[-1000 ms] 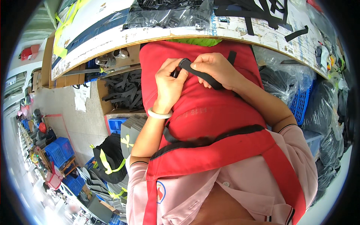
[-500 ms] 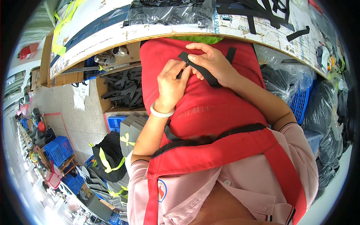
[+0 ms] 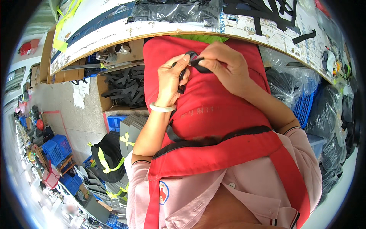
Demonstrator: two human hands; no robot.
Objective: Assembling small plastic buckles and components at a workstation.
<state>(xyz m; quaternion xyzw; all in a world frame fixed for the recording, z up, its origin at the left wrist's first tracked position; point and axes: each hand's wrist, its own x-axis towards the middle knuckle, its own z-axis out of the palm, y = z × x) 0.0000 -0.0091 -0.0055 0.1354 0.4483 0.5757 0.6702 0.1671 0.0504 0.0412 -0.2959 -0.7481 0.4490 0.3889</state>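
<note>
At upper centre, a black strap (image 3: 193,63) is pinched between the left hand (image 3: 170,82) and right hand (image 3: 225,66), both grasping it against the red apron (image 3: 213,114), apparently for steadiness.

Cardboard box (image 3: 122,89) of black strap pieces under wooden worktable edge (image 3: 152,30). Blue crates (image 3: 57,147) along floor at left. Black plastic bags (image 3: 335,114) piled at right.
</note>
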